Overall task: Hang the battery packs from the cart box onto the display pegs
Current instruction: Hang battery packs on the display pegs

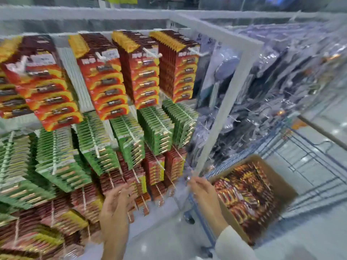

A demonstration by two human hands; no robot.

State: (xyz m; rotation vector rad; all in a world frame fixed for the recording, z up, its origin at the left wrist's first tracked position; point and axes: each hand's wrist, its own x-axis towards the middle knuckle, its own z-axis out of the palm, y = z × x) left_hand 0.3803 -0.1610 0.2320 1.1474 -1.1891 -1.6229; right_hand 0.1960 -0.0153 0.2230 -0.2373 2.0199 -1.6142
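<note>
Hung packs (pixel 105 81) on pegs (pixel 150 52) left; box (pixel 281 182) with loose packs (pixel 247 194) in cart (pixel 309 156) right; post (pixel 227 102) between.

A pale, glossy floor (pixel 165 239) is seen below, and spots of overhead light are reflected in it. A frame is formed by a white metal post (pixel 225 102) and a white top rail (pixel 75 15). Goods in clear plastic bags (pixel 281 76) are hung right of the post.

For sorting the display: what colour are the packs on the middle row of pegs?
The middle-row packs are mainly green, seen best in the head view.
</note>
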